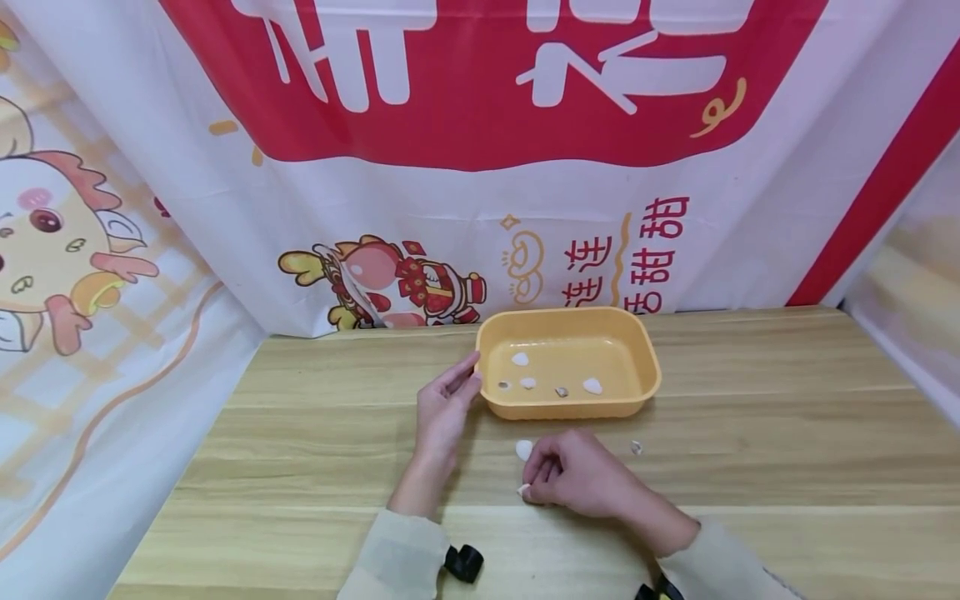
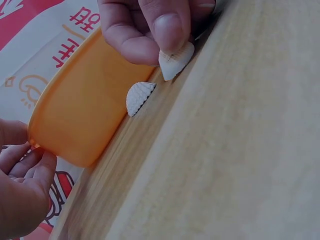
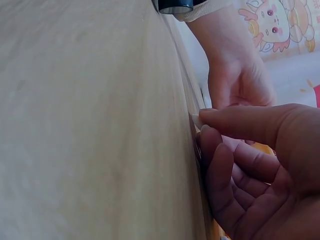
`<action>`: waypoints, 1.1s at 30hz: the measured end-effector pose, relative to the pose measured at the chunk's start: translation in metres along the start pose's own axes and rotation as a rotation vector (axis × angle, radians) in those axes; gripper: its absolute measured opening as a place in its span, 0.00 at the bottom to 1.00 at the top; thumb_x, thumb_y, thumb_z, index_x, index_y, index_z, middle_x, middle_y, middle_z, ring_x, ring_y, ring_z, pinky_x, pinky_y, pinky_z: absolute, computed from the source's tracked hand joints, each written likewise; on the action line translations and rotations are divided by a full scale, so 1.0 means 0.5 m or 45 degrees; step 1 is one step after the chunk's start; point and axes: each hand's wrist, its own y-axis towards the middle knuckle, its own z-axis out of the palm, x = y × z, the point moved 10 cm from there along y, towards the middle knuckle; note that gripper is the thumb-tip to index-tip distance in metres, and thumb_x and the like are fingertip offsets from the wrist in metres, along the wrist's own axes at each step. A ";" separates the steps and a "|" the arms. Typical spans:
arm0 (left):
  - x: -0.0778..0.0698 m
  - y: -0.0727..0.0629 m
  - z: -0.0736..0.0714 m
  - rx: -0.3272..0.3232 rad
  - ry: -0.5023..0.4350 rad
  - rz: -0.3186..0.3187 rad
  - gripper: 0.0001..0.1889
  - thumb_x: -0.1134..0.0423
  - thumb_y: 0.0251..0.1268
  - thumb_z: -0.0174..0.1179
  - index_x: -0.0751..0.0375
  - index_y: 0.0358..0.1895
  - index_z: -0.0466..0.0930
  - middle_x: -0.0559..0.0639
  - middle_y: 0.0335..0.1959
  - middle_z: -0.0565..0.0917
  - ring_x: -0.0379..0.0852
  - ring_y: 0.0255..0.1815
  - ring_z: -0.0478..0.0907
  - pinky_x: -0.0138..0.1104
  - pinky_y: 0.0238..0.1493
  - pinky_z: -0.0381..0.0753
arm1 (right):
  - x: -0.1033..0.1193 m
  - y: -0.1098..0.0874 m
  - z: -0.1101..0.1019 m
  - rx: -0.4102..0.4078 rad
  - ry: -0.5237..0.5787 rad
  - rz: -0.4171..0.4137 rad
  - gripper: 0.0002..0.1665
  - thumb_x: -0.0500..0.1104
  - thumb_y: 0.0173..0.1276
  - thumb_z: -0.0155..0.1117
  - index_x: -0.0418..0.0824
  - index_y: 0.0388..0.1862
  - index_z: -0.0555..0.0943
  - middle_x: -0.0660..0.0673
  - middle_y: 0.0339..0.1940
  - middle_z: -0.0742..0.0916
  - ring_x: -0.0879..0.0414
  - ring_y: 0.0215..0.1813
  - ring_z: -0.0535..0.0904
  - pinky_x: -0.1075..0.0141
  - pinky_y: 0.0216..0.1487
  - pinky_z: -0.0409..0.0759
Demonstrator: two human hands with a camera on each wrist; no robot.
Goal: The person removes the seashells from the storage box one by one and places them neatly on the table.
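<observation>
My right hand pinches a small white seashell between thumb and fingers, low over the table in front of an orange plastic basin. With thumb and fingers, my left hand holds the basin by its left end, near the rim. A ribbed white seashell lies on the wood between the basin and my right hand. To the right of that hand is a small greyish shell. Inside the basin several shells lie spread out, among them a white one and a darker one.
The wooden table extends to both sides of the basin. Behind it hangs a printed red and white cloth, and more printed cloth drapes along the left side. Black straps sit at the wrists.
</observation>
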 end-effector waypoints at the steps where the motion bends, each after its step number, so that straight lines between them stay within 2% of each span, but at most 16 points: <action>1: -0.001 0.000 0.000 -0.001 0.001 0.000 0.19 0.70 0.77 0.63 0.54 0.67 0.85 0.54 0.73 0.83 0.53 0.74 0.80 0.35 0.68 0.87 | 0.000 0.001 0.000 0.000 -0.009 -0.003 0.09 0.39 0.59 0.84 0.44 0.31 0.88 0.53 0.25 0.86 0.61 0.30 0.81 0.73 0.31 0.81; 14: 0.002 0.000 -0.001 -0.001 0.014 -0.036 0.20 0.69 0.78 0.64 0.50 0.67 0.85 0.50 0.74 0.82 0.50 0.75 0.79 0.34 0.68 0.87 | 0.001 0.000 0.001 -0.017 -0.054 -0.001 0.09 0.39 0.59 0.84 0.46 0.30 0.88 0.55 0.24 0.86 0.62 0.30 0.81 0.73 0.31 0.81; 27: 0.001 0.001 -0.001 -0.006 0.022 -0.043 0.19 0.68 0.78 0.64 0.49 0.67 0.85 0.48 0.74 0.82 0.49 0.75 0.79 0.35 0.70 0.86 | 0.003 -0.003 -0.003 -0.020 -0.027 0.018 0.10 0.40 0.59 0.85 0.45 0.31 0.88 0.54 0.26 0.87 0.60 0.31 0.82 0.73 0.32 0.81; 33: 0.003 -0.001 -0.001 -0.003 0.014 -0.029 0.20 0.68 0.77 0.64 0.51 0.67 0.85 0.50 0.74 0.82 0.51 0.75 0.79 0.34 0.69 0.86 | -0.005 -0.009 -0.014 -0.052 0.011 0.070 0.10 0.44 0.59 0.85 0.46 0.33 0.89 0.53 0.27 0.88 0.59 0.31 0.83 0.72 0.31 0.82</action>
